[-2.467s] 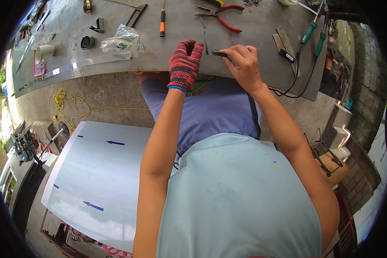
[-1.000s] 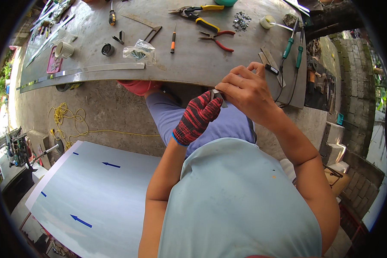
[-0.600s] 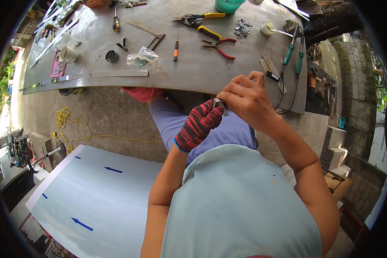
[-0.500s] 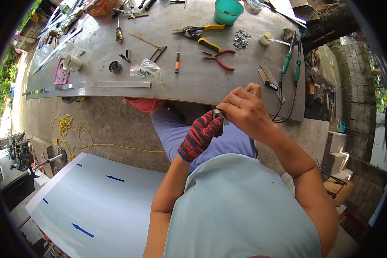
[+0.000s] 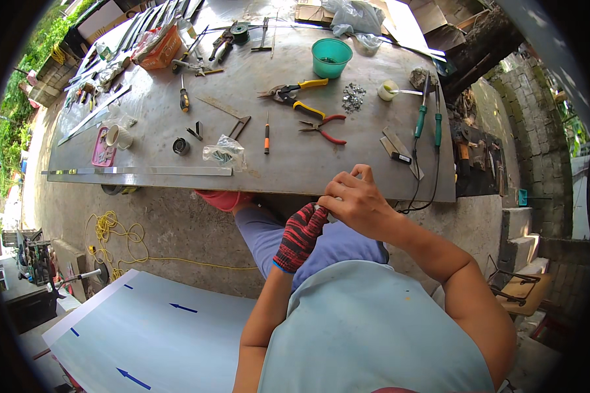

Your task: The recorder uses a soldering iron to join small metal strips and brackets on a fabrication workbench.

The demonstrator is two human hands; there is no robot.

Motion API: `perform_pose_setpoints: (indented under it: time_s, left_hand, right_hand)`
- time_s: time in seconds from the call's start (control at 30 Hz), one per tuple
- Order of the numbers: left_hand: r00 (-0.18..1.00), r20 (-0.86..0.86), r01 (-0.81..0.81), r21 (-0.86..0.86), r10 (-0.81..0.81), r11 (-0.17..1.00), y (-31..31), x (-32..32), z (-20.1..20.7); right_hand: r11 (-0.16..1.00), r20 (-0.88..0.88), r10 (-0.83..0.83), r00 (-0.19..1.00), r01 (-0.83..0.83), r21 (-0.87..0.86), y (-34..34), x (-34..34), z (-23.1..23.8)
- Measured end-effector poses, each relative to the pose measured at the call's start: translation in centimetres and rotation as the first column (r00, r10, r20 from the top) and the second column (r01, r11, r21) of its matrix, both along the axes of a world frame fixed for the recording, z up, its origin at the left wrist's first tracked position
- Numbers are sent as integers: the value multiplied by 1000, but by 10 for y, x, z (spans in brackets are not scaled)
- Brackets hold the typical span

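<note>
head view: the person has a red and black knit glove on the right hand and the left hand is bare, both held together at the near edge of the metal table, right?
Not quite: the sides are swapped. In the head view the red and black knit glove is on the left hand, and the right hand is bare. The rest holds: both hands meet at the near edge of the metal table.

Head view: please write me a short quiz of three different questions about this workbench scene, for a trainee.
1. True or false: both hands wear a glove.
2. Which colour is the cup on the workbench? A) teal B) orange C) white
3. Fill in: the pliers beside the tin snips have ____ handles.

Key
1. False: only the left hand wears a red and black glove; the right hand is bare.
2. A
3. red
</note>
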State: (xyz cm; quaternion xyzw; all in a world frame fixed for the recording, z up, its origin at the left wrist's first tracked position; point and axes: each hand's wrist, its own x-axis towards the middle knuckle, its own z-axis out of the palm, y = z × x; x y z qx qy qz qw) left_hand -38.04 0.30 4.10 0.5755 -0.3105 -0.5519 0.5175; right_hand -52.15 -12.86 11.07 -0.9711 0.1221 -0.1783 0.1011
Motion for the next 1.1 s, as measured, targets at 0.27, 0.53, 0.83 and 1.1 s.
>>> perform_pose_setpoints:
  time_s: [0.27,0.53,0.83,1.1]
  left_hand:
    - [994,90,69,-18,-67,997,9,9,-4]
    - [996,52,72,20,-73,997,11,9,3]
    - [984,170,47,-15,-44,999,1,12,12]
    - [989,148,27,11,-29,1000,8,14,18]
  right_hand:
    - [999,53,37,998,-38,29,4,1,-8]
    - [999,53,43,998,-43,6,9,0,-8]
    - [999,110,-30,993,32,-15,1,2,4]
    - [1000,72,-13,997,15,-24,4,3,1]
